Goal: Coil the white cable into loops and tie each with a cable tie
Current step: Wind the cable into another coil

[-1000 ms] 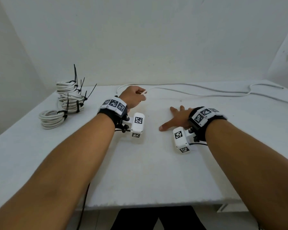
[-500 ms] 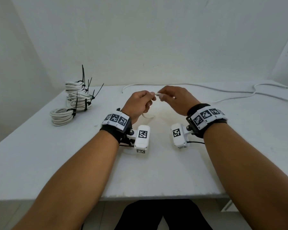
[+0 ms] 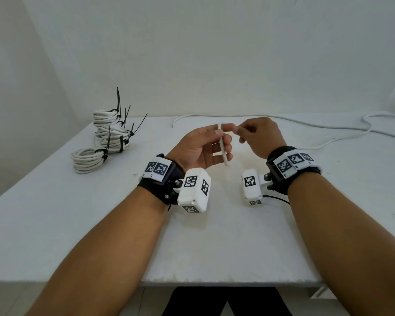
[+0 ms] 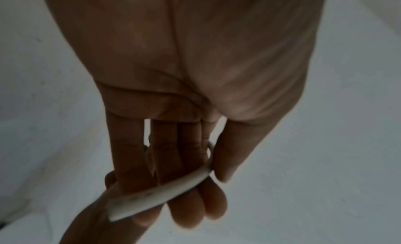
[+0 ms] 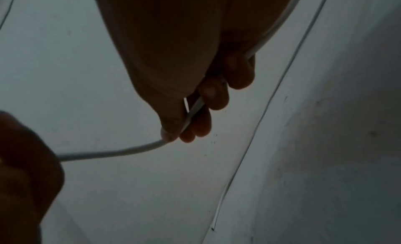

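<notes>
Above the middle of the table my left hand point(image 3: 205, 144), palm turned up, pinches the free end of the white cable point(image 3: 222, 147) between thumb and forefinger; the end hangs across the straight fingers. In the left wrist view the cable end point(image 4: 160, 196) lies over the fingertips under the thumb. My right hand point(image 3: 258, 135) is just to the right, its fingers curled round the same cable point(image 5: 121, 151), which runs through them. The rest of the cable point(image 3: 342, 131) trails over the back right of the table.
Several tied coils point(image 3: 111, 131) of white cable with black cable ties sticking up are stacked at the back left, one coil point(image 3: 88, 159) lying in front. The white table point(image 3: 214, 247) meets white walls behind and on both sides; its front edge is near me.
My right hand rose from the table and took hold of the cable beside the left hand. Both hands came nearer to me, and the left turned palm up with the cable end.
</notes>
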{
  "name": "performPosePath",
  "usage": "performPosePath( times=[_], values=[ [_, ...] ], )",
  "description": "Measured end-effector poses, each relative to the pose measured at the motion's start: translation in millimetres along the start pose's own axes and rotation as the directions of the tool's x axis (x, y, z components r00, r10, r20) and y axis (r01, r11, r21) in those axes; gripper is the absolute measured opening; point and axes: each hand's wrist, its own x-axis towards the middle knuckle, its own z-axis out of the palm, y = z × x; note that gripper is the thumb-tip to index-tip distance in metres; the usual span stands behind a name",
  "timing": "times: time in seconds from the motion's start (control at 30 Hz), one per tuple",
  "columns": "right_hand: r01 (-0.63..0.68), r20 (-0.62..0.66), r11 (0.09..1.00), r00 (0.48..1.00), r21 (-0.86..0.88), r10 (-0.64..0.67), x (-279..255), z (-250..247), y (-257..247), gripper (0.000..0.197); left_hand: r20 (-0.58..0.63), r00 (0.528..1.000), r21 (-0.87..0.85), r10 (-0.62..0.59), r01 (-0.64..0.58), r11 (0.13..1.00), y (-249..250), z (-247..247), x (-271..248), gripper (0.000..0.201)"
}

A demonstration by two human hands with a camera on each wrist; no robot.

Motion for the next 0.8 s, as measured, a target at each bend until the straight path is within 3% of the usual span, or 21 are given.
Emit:
performPosePath(
  times=[0.17, 0.23, 0.33, 0.43, 0.53, 0.67, 0.73, 0.8],
  values=[
    [-0.005, -0.038, 1.0, 0.999, -0.02, 0.004, -1.3, -6.5, -0.9, 0.026, 0.008, 1.0, 0.003, -0.003, 0.003, 1.0, -0.5, 9.4, -5.0, 0.02],
    [-0.028, 0.004, 0.998, 1.0, -0.062, 0.029, -5.2, -9.1, -1.7, 0.028, 0.016, 1.0, 0.032, -0.012, 0.011, 0.999, 1.3, 11.9, -5.6, 0.022],
    [-0.008, 0.24, 0.988, 0.97, -0.154, 0.046, -14.8, -11.0, -6.7, 0.029, -0.087, 0.995, -0.062, 0.044, -0.049, 0.997, 5.7, 9.9, 0.4, 0.018],
    [0.049, 0.496, 0.989, 0.868, -0.137, 0.026, -26.9, -11.0, -24.2, 0.024, -0.279, 0.949, -0.095, 0.143, -0.176, 0.98, 3.9, -5.4, 9.8, 0.015],
    [0.121, 0.566, 0.981, 0.824, -0.15, -0.015, -32.2, -8.0, -39.1, 0.023, -0.34, 0.916, 0.101, 0.212, -0.189, 0.977, -6.8, -17.1, 13.0, 0.015],
    [0.219, 0.575, 0.955, 0.815, -0.2, -0.067, -36.4, -9.0, -45.6, 0.011, -0.275, 0.92, 0.412, 0.28, -0.151, 0.898, -12.9, -19.4, 14.5, 0.015],
    [0.248, 0.534, 0.952, 0.837, -0.181, -0.116, -38.3, -12.8, -45.7, 0.007, -0.202, 0.935, 0.542, 0.292, -0.142, 0.828, -11.5, -19.4, 14.2, 0.013],
    [0.246, 0.468, 0.961, 0.869, -0.129, -0.16, -38.9, -16.9, -44.2, 0.01, -0.122, 0.959, 0.719, 0.257, -0.093, 0.688, -9.7, -20.9, 13.1, 0.011]
  ],
)
